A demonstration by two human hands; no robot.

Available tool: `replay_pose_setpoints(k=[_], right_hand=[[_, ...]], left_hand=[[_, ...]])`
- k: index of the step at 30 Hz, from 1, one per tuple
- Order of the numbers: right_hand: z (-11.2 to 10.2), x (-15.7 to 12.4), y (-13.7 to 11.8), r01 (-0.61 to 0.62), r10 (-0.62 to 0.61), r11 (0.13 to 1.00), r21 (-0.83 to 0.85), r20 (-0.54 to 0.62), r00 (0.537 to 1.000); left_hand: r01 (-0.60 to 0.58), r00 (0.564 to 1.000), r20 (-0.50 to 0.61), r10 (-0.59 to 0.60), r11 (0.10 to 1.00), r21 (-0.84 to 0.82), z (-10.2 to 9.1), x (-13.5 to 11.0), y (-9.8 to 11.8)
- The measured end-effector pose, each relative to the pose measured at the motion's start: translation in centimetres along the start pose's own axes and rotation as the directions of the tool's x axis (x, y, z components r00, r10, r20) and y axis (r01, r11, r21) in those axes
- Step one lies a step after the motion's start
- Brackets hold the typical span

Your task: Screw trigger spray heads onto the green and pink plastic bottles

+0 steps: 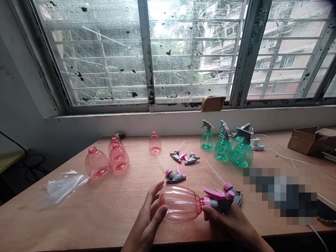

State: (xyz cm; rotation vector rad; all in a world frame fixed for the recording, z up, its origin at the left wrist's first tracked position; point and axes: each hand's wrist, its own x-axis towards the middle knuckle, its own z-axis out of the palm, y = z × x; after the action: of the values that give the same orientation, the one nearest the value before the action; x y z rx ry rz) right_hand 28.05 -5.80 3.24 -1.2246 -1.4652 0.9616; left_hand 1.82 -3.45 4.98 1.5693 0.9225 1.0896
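Note:
A translucent pink spray bottle point(181, 203) lies on its side in the air above the table's front. My left hand point(148, 218) is closed around its rounded base, thumb in front. My right hand point(228, 222) grips it at the neck, by the pink collar of the grey-and-pink trigger sprayer head point(219, 200) that sits on the bottle's mouth. Some right fingers are hidden behind the sprayer. Just behind that hand rests a loose sprayer head point(232, 191) with its thin tube pointing back. Another loose head point(175, 176) lies beyond the bottle.
Headless pink bottles point(96, 162) stand at left beside a clear plastic bag point(67, 185); one more point(154, 142) stands farther back. Two sprayer heads point(192, 159) lie mid-table. Several green spray bottles point(242, 154), a white plug point(256, 143), cables, and a cardboard box point(306, 141) are at right, near a pixelated patch.

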Motion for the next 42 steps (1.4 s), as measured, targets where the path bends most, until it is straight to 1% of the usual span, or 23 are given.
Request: replay_pose_setpoints(k=[2,3,5,6,8,10,12,14,18,20,22,24,27,29,31,33,35,38,40,42], right_hand=[[-0.1,0.0,0.1,-0.003,0.003,1.000,-0.008,0.015,1.000],[-0.1,0.0,0.1,-0.002,0.002,1.000,-0.013,0.021,1.000],[-0.3,0.1,0.2,0.003,-0.002,0.999,-0.034,0.029,1.000],[-0.3,0.2,0.3,0.004,-0.003,0.999,-0.044,0.037,0.999],[-0.4,0.3,0.3,0.007,-0.004,0.998,-0.056,0.056,0.998],[-0.4,0.3,0.2,0.010,-0.006,0.999,-0.049,0.069,0.998],[-0.3,0.3,0.2,-0.009,0.011,1.000,-0.027,0.074,0.997],[-0.2,0.2,0.1,-0.032,0.033,0.999,-0.011,0.068,0.997],[-0.2,0.0,-0.1,-0.021,0.023,0.998,-0.063,0.024,0.999],[-0.3,0.0,-0.3,-0.017,0.019,0.998,-0.060,0.033,0.999],[-0.4,0.0,-0.5,-0.018,0.019,0.999,-0.029,0.057,0.998],[-0.4,0.0,-0.6,-0.027,0.027,1.000,-0.002,0.078,0.997],[-0.4,0.0,-0.5,-0.042,0.039,0.999,0.029,0.103,0.994],[-0.3,0.1,-0.4,-0.016,0.007,0.997,0.072,0.115,0.993],[-0.2,0.1,-0.1,0.041,-0.056,0.990,0.131,0.114,0.992],[-0.1,0.1,0.3,0.096,-0.118,0.976,0.197,0.103,0.988],[-0.3,0.0,0.7,0.137,-0.159,0.965,0.222,0.085,0.984],[-0.8,-0.3,1.2,0.191,-0.203,0.970,0.151,0.072,0.977],[-1.2,-0.4,1.6,0.227,-0.231,0.972,0.063,0.081,0.969],[-1.4,-0.3,1.9,0.254,-0.252,0.967,-0.007,0.103,0.962]], left_hand=[[0.023,0.999,-0.042,-0.022,1.000,0.012,0.0,0.4,-0.3],[0.031,0.999,-0.039,-0.030,0.999,0.021,0.0,0.5,-0.3],[0.037,0.999,0.011,-0.037,0.999,0.017,-0.1,0.4,-0.4],[0.022,0.999,0.042,-0.023,0.999,0.025,-0.2,0.3,-0.3],[-0.070,0.995,0.083,0.062,0.993,0.090,-0.4,-0.1,-0.1],[-0.182,0.981,0.095,0.167,0.967,0.181,-0.5,-0.4,0.1],[-0.224,0.974,0.093,0.209,0.950,0.215,-0.6,-0.6,0.2],[-0.192,0.981,0.069,0.182,0.965,0.181,-0.5,-0.5,0.1],[-0.049,0.998,-0.042,0.052,0.997,0.054,-0.1,0.2,-0.2],[-0.014,0.997,-0.070,0.018,0.998,0.053,0.1,0.4,-0.4],[-0.013,0.998,-0.063,0.017,0.998,0.059,0.2,0.5,-0.3],[-0.018,0.999,-0.037,0.019,1.000,0.013,0.3,0.3,-0.2],[-0.075,0.996,-0.040,0.074,0.997,-0.022,0.3,-0.2,0.0],[-0.135,0.988,-0.072,0.136,0.991,0.020,0.2,-0.5,0.0],[-0.182,0.980,-0.078,0.186,0.982,0.050,0.1,-0.6,-0.1],[-0.213,0.974,-0.068,0.216,0.976,0.051,0.1,-0.7,-0.3],[-0.251,0.965,-0.071,0.252,0.968,0.029,0.1,-0.6,-0.7],[-0.282,0.958,-0.067,0.278,0.958,-0.051,0.2,-0.3,-1.4],[-0.242,0.970,-0.014,0.242,0.964,-0.108,0.2,-0.1,-2.0],[-0.182,0.982,0.036,0.187,0.976,-0.120,0.1,0.1,-2.4]])
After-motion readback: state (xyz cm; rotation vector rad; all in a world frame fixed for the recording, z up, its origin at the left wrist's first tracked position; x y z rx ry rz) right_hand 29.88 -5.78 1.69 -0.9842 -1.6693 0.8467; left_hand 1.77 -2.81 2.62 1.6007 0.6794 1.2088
